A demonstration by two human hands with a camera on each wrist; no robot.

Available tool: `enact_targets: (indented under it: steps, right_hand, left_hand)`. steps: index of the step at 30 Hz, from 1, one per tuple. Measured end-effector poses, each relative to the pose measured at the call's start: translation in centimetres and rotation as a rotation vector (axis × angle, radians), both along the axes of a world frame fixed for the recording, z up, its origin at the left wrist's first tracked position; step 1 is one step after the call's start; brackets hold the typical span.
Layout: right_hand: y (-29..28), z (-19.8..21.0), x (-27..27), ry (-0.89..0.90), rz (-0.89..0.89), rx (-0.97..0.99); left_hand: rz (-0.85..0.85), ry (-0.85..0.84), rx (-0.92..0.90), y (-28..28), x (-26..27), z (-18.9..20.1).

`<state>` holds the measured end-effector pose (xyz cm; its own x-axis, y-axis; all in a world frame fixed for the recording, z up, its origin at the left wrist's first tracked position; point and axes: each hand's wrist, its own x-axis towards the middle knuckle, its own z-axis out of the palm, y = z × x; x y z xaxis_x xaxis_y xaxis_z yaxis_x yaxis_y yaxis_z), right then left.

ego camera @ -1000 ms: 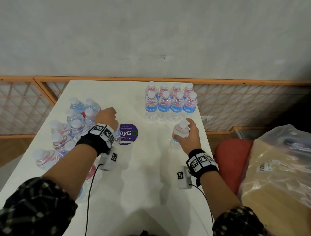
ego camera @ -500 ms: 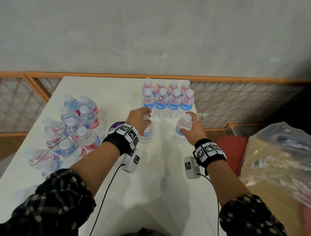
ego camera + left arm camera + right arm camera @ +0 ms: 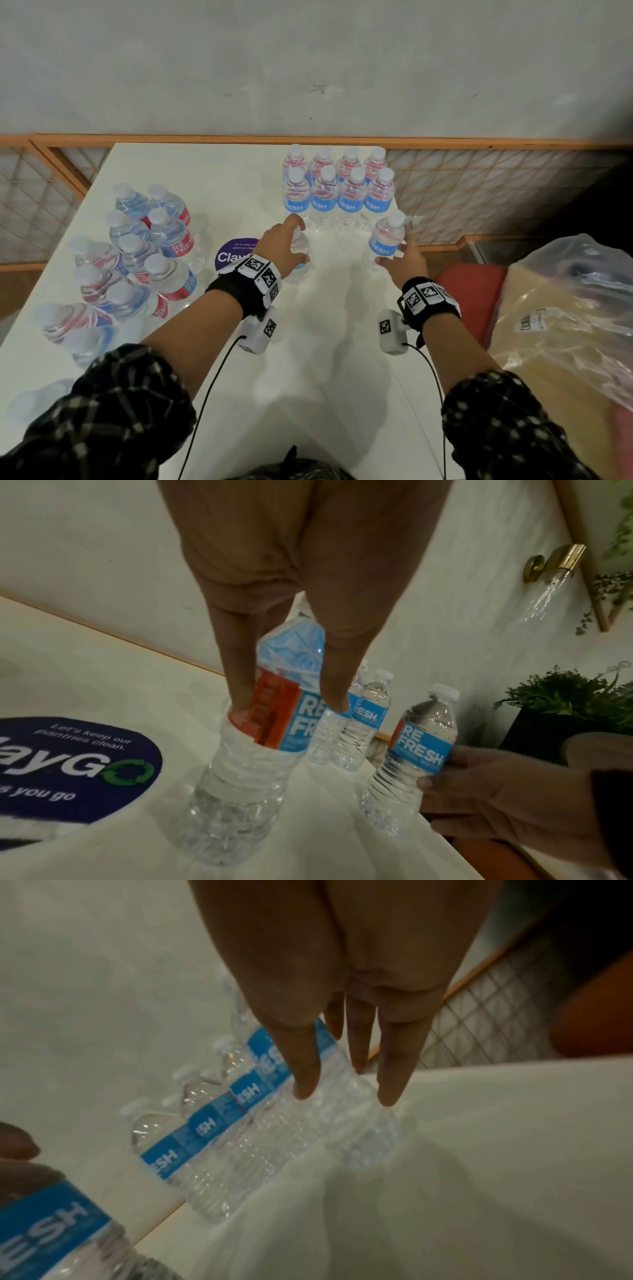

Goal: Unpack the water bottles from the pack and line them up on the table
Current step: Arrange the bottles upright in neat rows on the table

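The left hand (image 3: pixel 286 245) has carried a bottle (image 3: pixel 299 255) from the pack (image 3: pixel 137 260) at nine o'clock and grips it upright on the counter (image 3: pixel 325 342), before the lined-up rows (image 3: pixel 337 192). The right hand (image 3: pixel 402 262), fingers straightening, lets go of the other bottle (image 3: pixel 385 240) at two o'clock, starting a third row.

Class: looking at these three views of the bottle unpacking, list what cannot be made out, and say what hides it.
- Head view: cap of the bottle in the left hand, covered by the hand.
- Head view: bottles at the table's near-left edge, blurred.
- Right wrist view: whether the right hand's fingers touch its bottle, blurred.
- Head view: plastic bag's contents, cut off.
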<state>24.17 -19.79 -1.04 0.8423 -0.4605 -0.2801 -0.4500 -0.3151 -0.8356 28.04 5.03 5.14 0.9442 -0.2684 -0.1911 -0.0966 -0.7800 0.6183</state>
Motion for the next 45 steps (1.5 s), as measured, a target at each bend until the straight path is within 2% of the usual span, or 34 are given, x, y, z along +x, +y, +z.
enact_targets:
  steps: [4, 9, 15, 19, 27, 29, 31, 33, 35, 38, 41, 45]
  right_hand:
    - [0.8, -2.6, 0.0, 0.007, -0.1, 0.062]
    - [0.7, -4.8, 1.3, 0.003, -0.141, 0.043]
    - [-0.1, -5.7, 2.5, 0.071, -0.081, -0.015]
    - [-0.3, -5.7, 2.7, 0.102, -0.115, -0.018]
    - [-0.8, -6.9, 2.5, 0.054, -0.133, 0.022]
    - [-1.0, -7.1, 2.5, 0.05, -0.128, 0.026]
    - [-1.0, -7.0, 2.6, 0.061, -0.122, 0.035]
    - [-1.0, -6.9, 2.8, 0.08, -0.103, 0.027]
    - [-0.9, -6.9, 3.0, 0.086, -0.096, 0.025]
    - [-0.8, -7.0, 2.9, 0.095, -0.084, 0.01]
    - [-0.9, -7.0, 2.7, 0.086, -0.092, 0.007]
    - [-0.8, -6.9, 2.7, 0.079, -0.124, 0.026]
  left_hand:
    - [0.009, 0.0, -0.054, 0.1, 0.1, -0.3]
    - [0.145, 0.069, -0.324, 0.4, -0.1, -2.3]
    - [0.142, 0.14, -0.165, -1.3, 1.4, -5.0]
    - [0.023, 0.15, -0.129, -3.9, 3.3, -5.2]
    - [-0.088, 0.195, -0.205, -8.2, 4.7, -6.0]
    - [-0.048, 0.172, -0.253, -8.6, 4.7, -6.2]
    - [0.059, 0.098, -0.291, -8.9, 4.8, -6.3]
    - [0.085, 0.009, -0.315, -9.0, 4.7, -6.1]
    - [0.018, -0.026, -0.358, -8.9, 4.8, -5.5]
    - [-0.112, 0.037, -0.394, -8.3, 5.3, -4.8]
    - [-0.168, 0.072, -0.285, -7.9, 5.6, -4.7]
    - [-0.038, 0.186, -0.143, -8.3, 5.2, -5.2]
